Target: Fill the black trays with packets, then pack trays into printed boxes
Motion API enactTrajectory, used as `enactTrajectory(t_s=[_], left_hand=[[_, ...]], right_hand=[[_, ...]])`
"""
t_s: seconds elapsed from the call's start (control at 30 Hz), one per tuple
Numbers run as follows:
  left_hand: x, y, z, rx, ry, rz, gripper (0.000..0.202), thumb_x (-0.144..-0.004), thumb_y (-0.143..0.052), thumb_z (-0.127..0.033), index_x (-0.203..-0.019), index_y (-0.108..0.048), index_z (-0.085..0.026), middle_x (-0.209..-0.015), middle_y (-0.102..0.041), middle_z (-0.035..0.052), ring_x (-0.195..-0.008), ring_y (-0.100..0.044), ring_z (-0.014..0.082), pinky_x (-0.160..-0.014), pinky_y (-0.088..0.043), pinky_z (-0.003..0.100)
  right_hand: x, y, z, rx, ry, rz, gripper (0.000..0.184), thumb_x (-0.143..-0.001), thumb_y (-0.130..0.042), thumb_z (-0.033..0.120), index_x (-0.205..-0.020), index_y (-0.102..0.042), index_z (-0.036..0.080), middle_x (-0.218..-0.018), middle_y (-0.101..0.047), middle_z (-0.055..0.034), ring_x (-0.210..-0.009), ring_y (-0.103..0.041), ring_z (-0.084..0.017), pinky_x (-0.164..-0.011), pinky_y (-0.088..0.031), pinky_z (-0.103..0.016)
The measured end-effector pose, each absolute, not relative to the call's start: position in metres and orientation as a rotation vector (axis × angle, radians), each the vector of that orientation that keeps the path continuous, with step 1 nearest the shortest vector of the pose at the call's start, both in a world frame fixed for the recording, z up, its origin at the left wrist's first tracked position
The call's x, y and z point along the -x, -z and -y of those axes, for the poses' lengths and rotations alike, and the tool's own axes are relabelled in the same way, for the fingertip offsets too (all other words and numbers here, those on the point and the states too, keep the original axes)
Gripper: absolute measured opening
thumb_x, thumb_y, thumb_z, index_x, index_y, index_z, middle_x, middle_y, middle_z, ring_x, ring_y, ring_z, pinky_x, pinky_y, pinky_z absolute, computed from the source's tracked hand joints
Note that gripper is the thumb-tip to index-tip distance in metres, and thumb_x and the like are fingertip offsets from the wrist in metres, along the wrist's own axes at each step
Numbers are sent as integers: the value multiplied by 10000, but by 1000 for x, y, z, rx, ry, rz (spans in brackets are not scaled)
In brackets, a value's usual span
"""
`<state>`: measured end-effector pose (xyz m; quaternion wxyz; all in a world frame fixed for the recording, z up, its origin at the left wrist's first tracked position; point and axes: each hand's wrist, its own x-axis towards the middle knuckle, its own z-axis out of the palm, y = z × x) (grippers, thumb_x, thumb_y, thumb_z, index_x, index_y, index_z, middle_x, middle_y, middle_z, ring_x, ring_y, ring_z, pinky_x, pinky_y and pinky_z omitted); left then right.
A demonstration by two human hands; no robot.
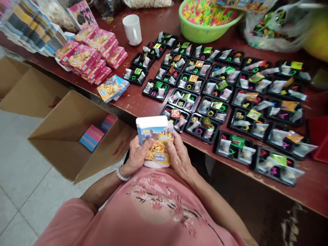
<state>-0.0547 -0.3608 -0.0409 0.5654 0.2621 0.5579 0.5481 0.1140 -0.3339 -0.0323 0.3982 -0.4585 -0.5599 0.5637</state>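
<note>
Left hand (137,155) and right hand (179,156) clamped from both sides on a printed dog carton (156,145), white flap up, held over a pink shirt (153,208), near black compartment trays (202,128) on a dark red table (307,186)

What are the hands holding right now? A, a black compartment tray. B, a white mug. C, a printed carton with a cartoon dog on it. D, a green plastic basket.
C. The left hand and the right hand grip opposite sides of the printed carton, with the cartoon dog showing on its face.
</note>
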Motion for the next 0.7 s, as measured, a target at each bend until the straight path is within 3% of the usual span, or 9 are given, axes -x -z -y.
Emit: enactTrajectory(t_s=[0.13, 0.2, 0.3, 0.4, 0.53, 0.63, 0.7], left_hand=[[55, 41, 362, -583, -1318, -1287, 541, -764, -922, -514, -1111, -715, -155, -1047, -832, 94, -897, -800, 259, -846, -647, 365], [54, 40, 362, -586, -1311, -1285, 563, -775, -909, -537, -1132, -693, -159, -1064, -828, 98, -914, -799, 262, -851, -644, 367], [57, 37, 361, -623, -1296, -1298, 615, -789, -902, -528, -1213, -627, -179, -1120, -815, 99, -942, -790, 241, -860, -637, 350], [65, 32, 359, -715, -1302, -1318, 803, -781, -925, -440, -1415, -489, -213, -1167, -798, 95, -976, -779, 216, -895, -626, 329], [77, 27, 361, -868, -1245, -1314, 946, -863, -864, -368, -1625, -313, -269, -1227, -775, 83, -1060, -760, 210, -957, -606, 315], [84, 23, 363, -920, -1223, -1297, 765, -903, -822, -353, -1567, -453, -262, -1193, -778, 71, -1054, -757, 205, -951, -603, 301], [87, 18, 361, -938, -1194, -1248, 626, -891, -826, -366, -1452, -580, -238, -1159, -782, 73, -1008, -763, 207, -903, -612, 293]], right_hand=[[-112, 46, 341, 1209, -1364, 1479, 468, -1082, -451, 614, -1283, -647, 240, -1016, -781, -58, -801, -714, -210, -709, -601, -320], [-113, 51, 341, 1216, -1374, 1508, 466, -1090, -433, 609, -1277, -648, 241, -1001, -784, -56, -781, -718, -207, -709, -604, -322], [-117, 53, 337, 1205, -1353, 1551, 570, -1088, -460, 591, -1551, -489, 259, -1312, -744, -104, -1014, -756, -233, -876, -635, -366], [-120, 52, 333, 1168, -1330, 1569, 728, -1081, -498, 565, -1708, -250, 290, -1616, -541, -130, -1303, -675, -260, -1049, -607, -430], [-119, 53, 331, 1085, -1388, 1587, 719, -1069, -549, 511, -1704, -259, 339, -1594, -565, -112, -1324, -661, -276, -1065, -605, -472], [-119, 51, 329, 1008, -1441, 1561, 701, -1051, -602, 461, -1670, -289, 360, -1528, -614, -108, -1241, -699, -267, -982, -634, -455], [-120, 49, 323, 951, -1468, 1519, 650, -1018, -669, 415, -1597, -383, 348, -1418, -672, -101, -1110, -733, -239, -885, -643, -401]])
